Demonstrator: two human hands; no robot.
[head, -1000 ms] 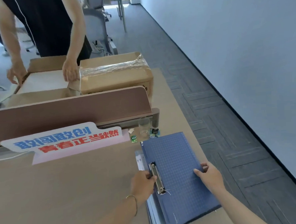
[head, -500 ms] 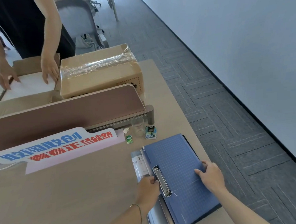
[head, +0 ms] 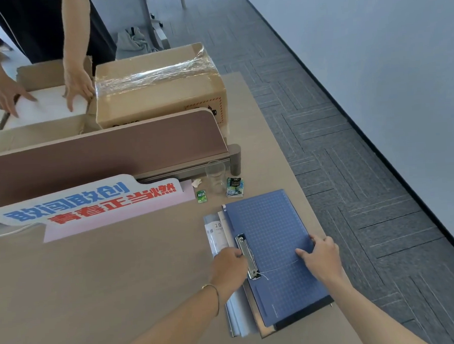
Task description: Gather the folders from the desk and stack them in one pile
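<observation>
A blue grid-patterned clipboard folder [head: 272, 237] lies on top of a pile at the desk's right side, its metal clip [head: 247, 257] along the left edge. Beneath it, pale translucent folders [head: 217, 235] stick out to the left and a dark one shows at the bottom edge. My left hand [head: 230, 263] grips the pile's left side beside the clip. My right hand [head: 321, 256] presses on the blue folder's right edge, fingers curled over it.
A clear cup [head: 215, 176], a small green packet [head: 202, 196] and a patterned packet [head: 234, 187] sit just beyond the pile. A slogan sign [head: 90, 202] leans on the brown divider [head: 101, 152]. Behind it are cardboard boxes [head: 161, 88] and another person's hands [head: 76, 85]. The desk's right edge [head: 308, 194] is close.
The view has shifted left and down. Both hands have stayed on the pile, with the pale folders beneath showing a little more on the left.
</observation>
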